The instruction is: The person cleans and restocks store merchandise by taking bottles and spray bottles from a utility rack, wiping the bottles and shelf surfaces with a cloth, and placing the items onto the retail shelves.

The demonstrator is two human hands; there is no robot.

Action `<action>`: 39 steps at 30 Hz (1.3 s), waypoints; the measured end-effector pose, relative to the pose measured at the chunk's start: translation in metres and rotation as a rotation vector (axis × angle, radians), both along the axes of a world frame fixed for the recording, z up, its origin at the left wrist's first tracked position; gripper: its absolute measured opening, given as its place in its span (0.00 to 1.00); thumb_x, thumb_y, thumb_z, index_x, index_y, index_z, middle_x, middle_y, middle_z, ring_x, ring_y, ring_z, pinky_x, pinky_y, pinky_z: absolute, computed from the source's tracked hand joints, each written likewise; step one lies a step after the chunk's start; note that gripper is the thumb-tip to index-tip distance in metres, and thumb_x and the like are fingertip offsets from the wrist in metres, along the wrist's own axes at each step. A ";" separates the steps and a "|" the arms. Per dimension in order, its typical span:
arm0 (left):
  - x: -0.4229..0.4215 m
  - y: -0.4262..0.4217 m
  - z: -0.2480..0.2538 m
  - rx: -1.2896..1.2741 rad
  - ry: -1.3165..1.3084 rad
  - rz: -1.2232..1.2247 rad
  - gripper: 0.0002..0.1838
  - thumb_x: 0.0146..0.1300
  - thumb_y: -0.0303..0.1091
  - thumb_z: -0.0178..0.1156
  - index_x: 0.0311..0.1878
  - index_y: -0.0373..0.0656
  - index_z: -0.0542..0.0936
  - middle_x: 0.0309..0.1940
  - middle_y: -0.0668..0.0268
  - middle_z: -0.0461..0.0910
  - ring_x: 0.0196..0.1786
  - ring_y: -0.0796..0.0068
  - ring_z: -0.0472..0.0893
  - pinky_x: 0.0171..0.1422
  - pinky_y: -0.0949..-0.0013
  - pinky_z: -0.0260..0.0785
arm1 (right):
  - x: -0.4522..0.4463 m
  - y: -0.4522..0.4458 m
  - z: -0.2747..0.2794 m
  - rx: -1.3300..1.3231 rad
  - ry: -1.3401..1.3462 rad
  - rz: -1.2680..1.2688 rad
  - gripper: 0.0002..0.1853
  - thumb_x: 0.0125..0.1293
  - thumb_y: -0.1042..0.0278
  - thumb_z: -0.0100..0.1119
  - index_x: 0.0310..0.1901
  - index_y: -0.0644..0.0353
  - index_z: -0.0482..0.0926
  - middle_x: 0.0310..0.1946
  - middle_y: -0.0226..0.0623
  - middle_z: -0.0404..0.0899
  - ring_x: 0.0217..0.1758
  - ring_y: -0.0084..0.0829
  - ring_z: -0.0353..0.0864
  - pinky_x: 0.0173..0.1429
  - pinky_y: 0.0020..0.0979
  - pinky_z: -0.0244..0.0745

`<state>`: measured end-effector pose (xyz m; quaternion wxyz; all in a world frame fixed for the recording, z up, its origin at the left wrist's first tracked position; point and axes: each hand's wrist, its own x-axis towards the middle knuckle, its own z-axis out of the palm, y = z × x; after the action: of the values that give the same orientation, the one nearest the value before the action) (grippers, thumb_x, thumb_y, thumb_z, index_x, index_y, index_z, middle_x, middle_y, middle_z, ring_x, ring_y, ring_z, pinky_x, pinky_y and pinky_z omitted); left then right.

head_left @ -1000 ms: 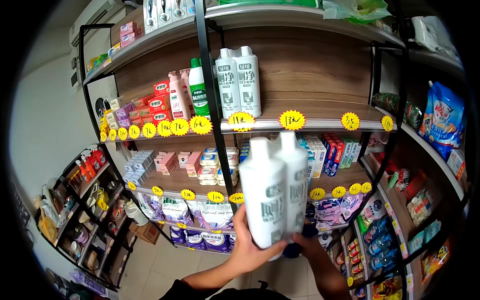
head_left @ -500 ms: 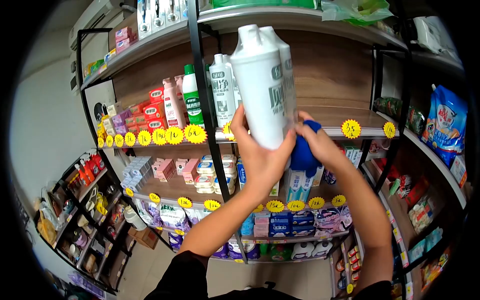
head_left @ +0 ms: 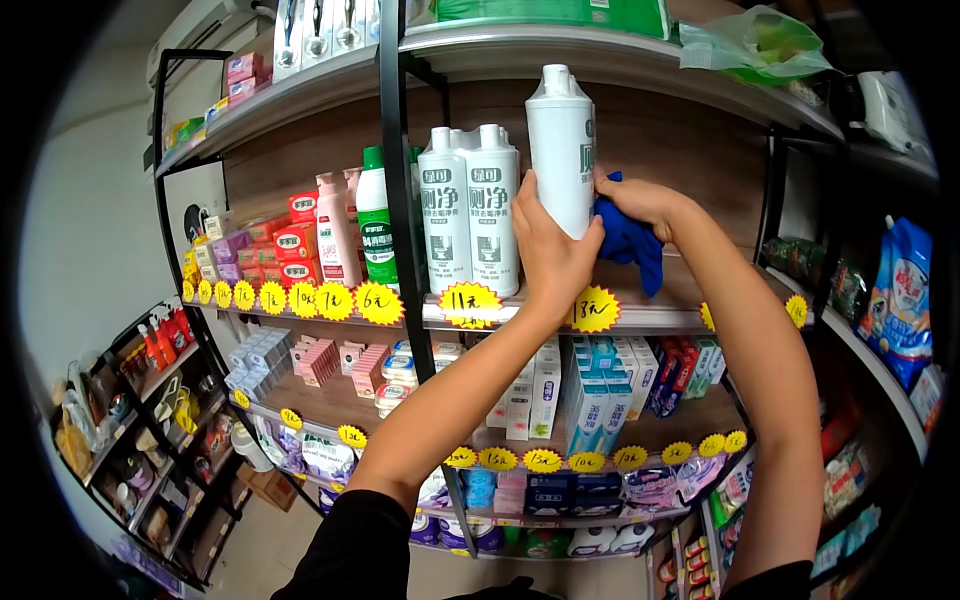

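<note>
My left hand (head_left: 556,248) is wrapped round the lower part of a white toilet cleaner bottle (head_left: 560,140), held upright above the middle shelf. A second bottle showed beside it earlier; whether one is hidden behind now I cannot tell. In my right hand (head_left: 645,205) a blue cloth (head_left: 632,252) is bunched, hanging down from the fingers, close against the bottle's right side. Just left of my left hand, matching white toilet cleaner bottles (head_left: 493,215) stand on the shelf, labels facing me.
A black shelf post (head_left: 393,180) rises at the left. Beyond it are a green-capped bottle (head_left: 376,215), a pink pump bottle (head_left: 335,235) and red boxes. Yellow price tags (head_left: 470,303) line the shelf edge. Toothpaste boxes (head_left: 600,390) stand below, and a blue detergent bag (head_left: 895,300) at the right.
The held bottle has moved away from me, toward the shelf, and now stands more upright. My right hand with the cloth has risen and moved slightly right. The view has shifted.
</note>
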<state>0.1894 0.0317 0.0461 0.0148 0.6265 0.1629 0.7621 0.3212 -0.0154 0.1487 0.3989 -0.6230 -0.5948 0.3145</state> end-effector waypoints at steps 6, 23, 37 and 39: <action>0.026 0.040 -0.010 -0.010 0.095 0.129 0.49 0.53 0.32 0.72 0.72 0.27 0.54 0.64 0.40 0.64 0.68 0.39 0.66 0.74 0.51 0.59 | 0.039 0.067 -0.008 -0.114 0.034 0.090 0.32 0.78 0.35 0.37 0.52 0.60 0.77 0.38 0.40 0.86 0.34 0.33 0.87 0.41 0.38 0.86; 0.044 0.111 -0.034 -0.247 0.182 0.227 0.50 0.56 0.36 0.71 0.74 0.32 0.49 0.65 0.37 0.64 0.67 0.33 0.67 0.69 0.43 0.61 | 0.064 0.175 -0.039 -0.162 0.045 0.245 0.30 0.81 0.41 0.34 0.52 0.61 0.78 0.37 0.40 0.86 0.34 0.36 0.86 0.40 0.41 0.85; 0.023 0.054 -0.064 -0.322 0.353 0.248 0.41 0.66 0.34 0.59 0.77 0.30 0.53 0.75 0.34 0.54 0.79 0.40 0.56 0.81 0.56 0.50 | 0.057 0.105 -0.047 -0.095 -0.187 0.447 0.36 0.58 0.52 0.71 0.63 0.65 0.72 0.54 0.44 0.80 0.52 0.33 0.84 0.56 0.37 0.82; 0.019 0.051 -0.070 -0.343 0.414 0.167 0.40 0.66 0.33 0.59 0.76 0.29 0.55 0.75 0.34 0.55 0.78 0.41 0.58 0.81 0.56 0.51 | 0.046 0.109 -0.059 -0.004 -0.225 0.361 0.44 0.58 0.47 0.74 0.68 0.69 0.68 0.59 0.48 0.78 0.55 0.36 0.83 0.61 0.36 0.78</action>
<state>0.2079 0.0827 -0.0236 0.0241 0.7415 0.3401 0.5779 0.3668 0.0938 0.0895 0.2660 -0.5382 -0.7370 0.3106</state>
